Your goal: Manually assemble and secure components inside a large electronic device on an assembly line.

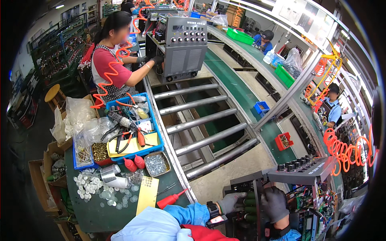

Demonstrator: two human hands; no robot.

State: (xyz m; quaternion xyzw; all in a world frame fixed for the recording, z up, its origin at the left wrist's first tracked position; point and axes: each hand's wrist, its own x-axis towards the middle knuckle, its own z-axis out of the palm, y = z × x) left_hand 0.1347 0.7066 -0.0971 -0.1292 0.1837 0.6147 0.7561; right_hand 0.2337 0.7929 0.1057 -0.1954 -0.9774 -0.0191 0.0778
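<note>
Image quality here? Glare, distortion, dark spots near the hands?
Head view: bright white panel, upper right, washed out; head view: cylindrical silver metal rollers carry streaky highlights; head view: fisheye bows the long green-topped strip, corners go black; head view: dark-green cylinders between the gray-gloved left hand and right hand look dim, fine detail hard to read.

The right hand (275,204) has its fingertips hidden within the open machine (302,172), so its grip cannot be told, while the left hand's fingertips blur against dark green cylinders (250,202). The near edge cuts off the machine's base; farther off, the red bin's (278,143) pieces are too small to identify.
</note>
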